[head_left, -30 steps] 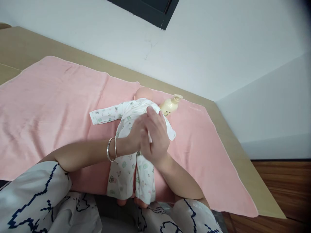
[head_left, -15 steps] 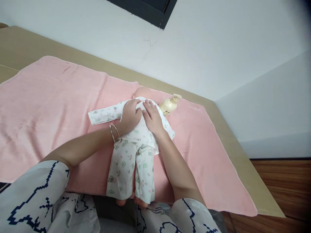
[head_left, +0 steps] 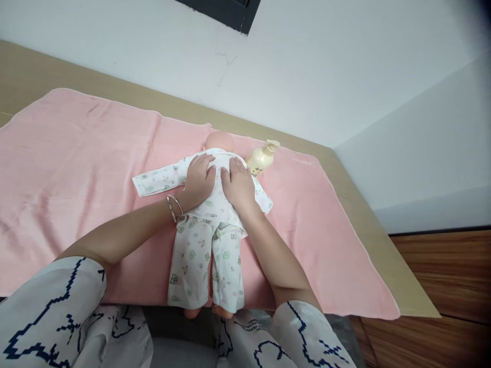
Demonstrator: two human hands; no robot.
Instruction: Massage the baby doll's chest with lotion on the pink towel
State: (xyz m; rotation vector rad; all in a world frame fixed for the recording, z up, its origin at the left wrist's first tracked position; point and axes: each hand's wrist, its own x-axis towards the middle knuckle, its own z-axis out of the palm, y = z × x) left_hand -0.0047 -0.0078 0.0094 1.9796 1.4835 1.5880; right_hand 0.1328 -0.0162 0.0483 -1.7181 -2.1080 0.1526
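Your left hand (head_left: 199, 180) and right hand (head_left: 238, 182) rest, fingers extended, gripping nothing, on the pink plastic doll (head_left: 219, 141) in its white patterned fabric top (head_left: 217, 205); moving likely needs light pressure.

Left grip (head_left: 199, 180), right grip (head_left: 239, 185), both on doll (head_left: 215, 210)

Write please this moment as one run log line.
left hand: open, on clothed doll; right hand: open, on clothed doll; clothed doll: on pink cloth; pump bottle: beside doll

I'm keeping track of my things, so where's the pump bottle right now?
In the head view, the pump bottle is on the pink blanket, to the right of the doll and just beyond the right hand.
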